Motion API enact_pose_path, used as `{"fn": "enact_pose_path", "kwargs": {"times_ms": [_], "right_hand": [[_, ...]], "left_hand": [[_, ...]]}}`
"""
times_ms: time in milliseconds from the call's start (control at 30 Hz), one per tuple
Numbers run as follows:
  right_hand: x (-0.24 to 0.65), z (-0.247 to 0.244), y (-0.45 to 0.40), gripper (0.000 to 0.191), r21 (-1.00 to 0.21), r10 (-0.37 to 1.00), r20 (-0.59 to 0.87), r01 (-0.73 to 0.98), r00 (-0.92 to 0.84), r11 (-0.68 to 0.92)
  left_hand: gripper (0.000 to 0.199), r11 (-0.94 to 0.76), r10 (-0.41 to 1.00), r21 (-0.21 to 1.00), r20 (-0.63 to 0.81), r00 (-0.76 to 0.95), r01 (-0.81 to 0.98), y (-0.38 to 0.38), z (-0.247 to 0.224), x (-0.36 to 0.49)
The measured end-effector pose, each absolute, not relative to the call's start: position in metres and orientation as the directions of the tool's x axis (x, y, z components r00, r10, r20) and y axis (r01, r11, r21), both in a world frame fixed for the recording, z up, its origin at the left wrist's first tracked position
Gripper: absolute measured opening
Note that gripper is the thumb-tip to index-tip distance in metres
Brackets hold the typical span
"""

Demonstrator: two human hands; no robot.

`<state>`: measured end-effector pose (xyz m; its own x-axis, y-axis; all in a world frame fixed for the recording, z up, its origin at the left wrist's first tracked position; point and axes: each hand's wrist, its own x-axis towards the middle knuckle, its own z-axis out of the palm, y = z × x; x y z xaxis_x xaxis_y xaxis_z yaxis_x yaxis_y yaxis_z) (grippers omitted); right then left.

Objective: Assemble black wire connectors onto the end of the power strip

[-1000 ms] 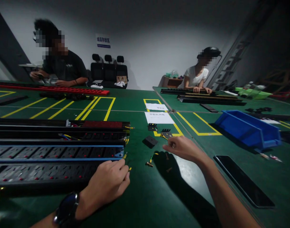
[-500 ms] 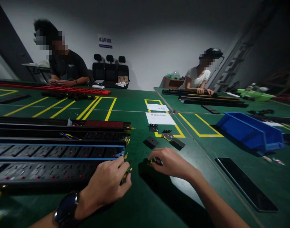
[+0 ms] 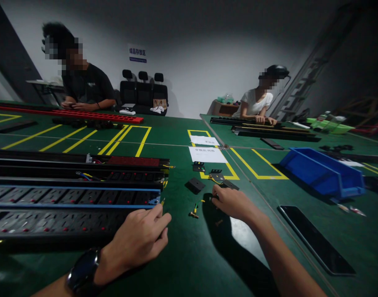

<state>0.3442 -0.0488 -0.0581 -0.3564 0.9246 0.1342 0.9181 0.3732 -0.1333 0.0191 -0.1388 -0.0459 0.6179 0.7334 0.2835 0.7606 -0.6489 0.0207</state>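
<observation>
Left grip point(image 3: 139, 233) and right grip point(image 3: 235, 203) unclear above green, yellow-lined table point(image 3: 189, 260), dim room point(image 3: 191, 78).

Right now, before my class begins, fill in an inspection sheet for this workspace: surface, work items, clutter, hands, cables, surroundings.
Surface: green table, yellow lines; spills, nothing seen.
Work items: blue-edged strip among black strips; black block and small wired part lie loose.
Clutter: phone and blue bin, both right of the right hand.
Hands: left hand at the blue-edged strip's end, right hand near the black block; what the fingers hold, if anything, is hidden.
Cables: short yellow wire sticks out at a strip end.
Surroundings: two people across the table; seats by the wall.
</observation>
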Motion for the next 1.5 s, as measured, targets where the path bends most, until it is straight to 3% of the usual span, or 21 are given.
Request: {"fn": "enact_pose_path", "kwargs": {"times_ms": [100, 200, 333, 467, 533, 633, 800, 967, 1267, 1367, 1500], "right_hand": [[0.344, -0.061, -0.046, 0.024, -0.139, 0.929, 0.131, 0.922, -0.345, 0.362], [0.343, -0.059, -0.041, 0.027, -0.191, 0.939, 0.113, 0.921, -0.324, 0.341], [0.336, -0.049, -0.037, 0.025, -0.399, 0.934, 0.225, 0.848, -0.278, 0.349], [0.308, -0.044, -0.048, 0.023, -0.726, 0.905, 0.378, 0.542, -0.197, 0.422], [0.286, -0.047, -0.061, 0.024, -0.863, 0.925, 0.315, 0.34, -0.214, 0.373], [0.253, -0.058, -0.084, 0.026, -0.971, 0.935, 0.159, 0.119, -0.317, 0.205], [0.229, -0.072, -0.103, 0.038, -0.999, 0.913, 0.039, -0.036, -0.407, 0.027], [0.232, -0.076, -0.1, 0.047, -0.994, 0.897, 0.004, -0.102, -0.443, -0.046], [0.225, -0.089, -0.102, 0.042, -0.987, 0.84, -0.063, -0.093, -0.539, -0.133], [0.227, -0.093, -0.102, 0.029, -1.0, 0.879, -0.011, 0.015, -0.478, -0.004], [0.232, -0.091, -0.104, 0.016, -0.869, 0.86, 0.242, 0.295, -0.449, 0.398]], "left_hand": [[0.014, -0.661, 0.722, 0.037, 0.301, 0.623, 0.749, -0.138, -0.045, 0.019], [0.015, -0.678, 0.704, 0.042, 0.323, 0.633, 0.734, -0.137, -0.045, 0.018], [0.014, -0.675, 0.704, 0.036, 0.329, 0.629, 0.737, -0.137, -0.047, 0.018], [0.009, -0.657, 0.723, 0.05, 0.324, 0.61, 0.752, -0.139, -0.046, 0.018], [0.008, -0.649, 0.725, 0.061, 0.354, 0.591, 0.759, -0.139, -0.046, 0.018], [0.009, -0.651, 0.695, 0.061, 0.448, 0.563, 0.756, -0.138, -0.048, 0.018], [0.011, -0.67, 0.657, 0.044, 0.5, 0.564, 0.741, -0.138, -0.05, 0.019], [0.019, -0.676, 0.661, 0.071, 0.498, 0.561, 0.734, -0.14, -0.049, 0.019], [0.023, -0.605, 0.776, 0.363, 0.469, 0.422, 0.709, -0.133, -0.038, 0.017], [0.022, -0.579, 0.801, 0.428, 0.456, 0.387, 0.694, -0.129, -0.031, 0.014], [0.023, -0.564, 0.807, 0.387, 0.446, 0.388, 0.73, -0.122, -0.029, 0.009]]}}
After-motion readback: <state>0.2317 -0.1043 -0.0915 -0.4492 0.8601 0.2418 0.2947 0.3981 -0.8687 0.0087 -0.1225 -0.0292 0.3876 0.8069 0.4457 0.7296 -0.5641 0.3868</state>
